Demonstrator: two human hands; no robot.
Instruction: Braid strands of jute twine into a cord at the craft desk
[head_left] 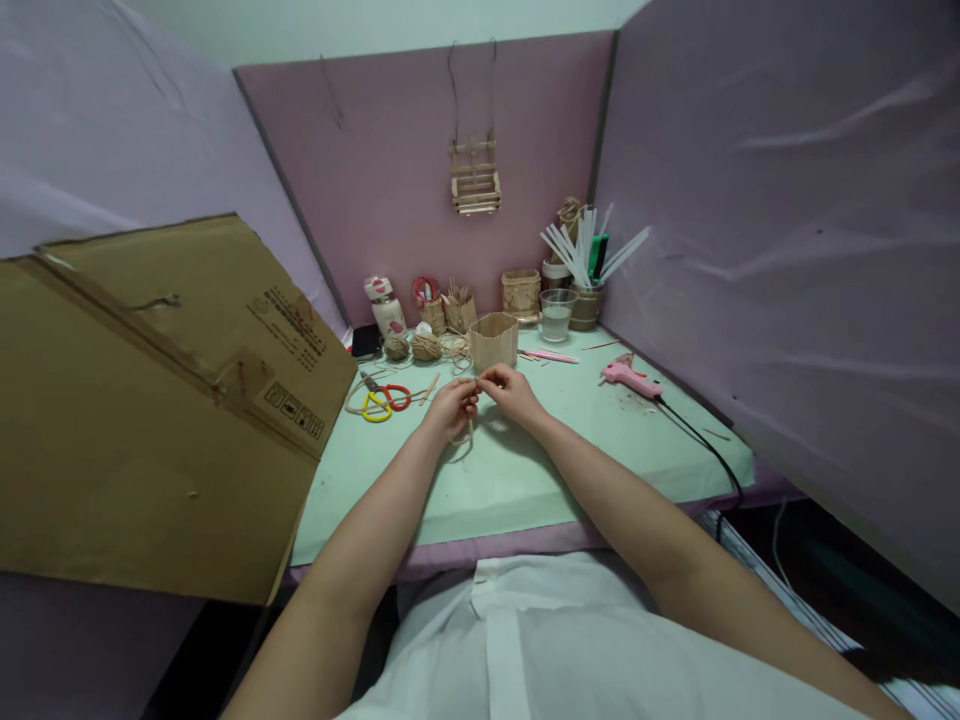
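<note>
Both hands meet low over the middle of the table, fingertips touching. My left hand (453,408) is closed on a thin tan cord (471,440), whose loose part curls down below the palm toward the tabletop. My right hand (515,395) pinches at the same spot, seemingly on the cord's end; the fingers hide most of it. Just behind the hands stands an open-topped box of pale wooden sticks (495,343). Scissors with red and yellow handles (386,400) lie to the left, beside a small flat stick (430,388) and more cord.
A pink glue gun (631,378) lies at right, its black cable over the table edge. Along the back stand a bottle (385,308), twine balls (426,347), a cup of water (556,322) and glue sticks (577,250). A large cardboard sheet (165,420) leans at left.
</note>
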